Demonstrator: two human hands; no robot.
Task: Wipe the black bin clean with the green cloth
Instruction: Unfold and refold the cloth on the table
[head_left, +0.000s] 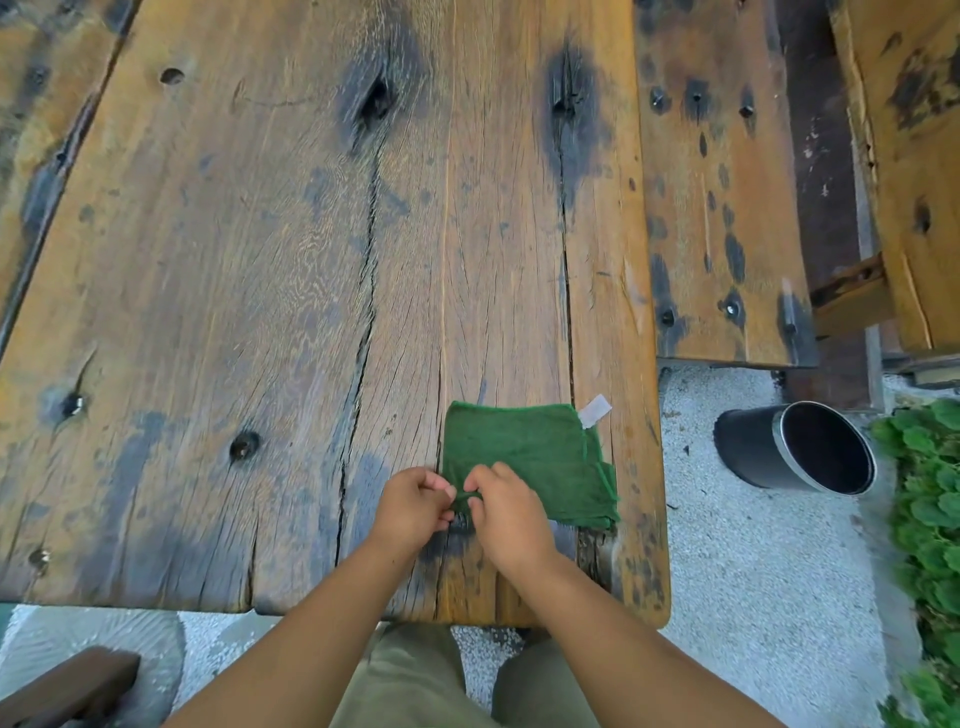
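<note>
A folded green cloth (535, 457) with a small white tag lies flat on the wooden table (260, 260), near its front right corner. My left hand (410, 506) and my right hand (506, 512) meet at the cloth's near left corner, and both pinch that corner between fingers and thumb. The black bin (795, 447) stands on the pale gravel ground to the right of the table, tilted, with its round opening facing up and right. It is well apart from both hands.
A wooden bench (722, 182) runs along the table's right side, with a second plank (914, 156) beyond it. Green leafy plants (930, 509) grow at the right edge, beside the bin. A dark wooden piece (62, 686) shows at the bottom left.
</note>
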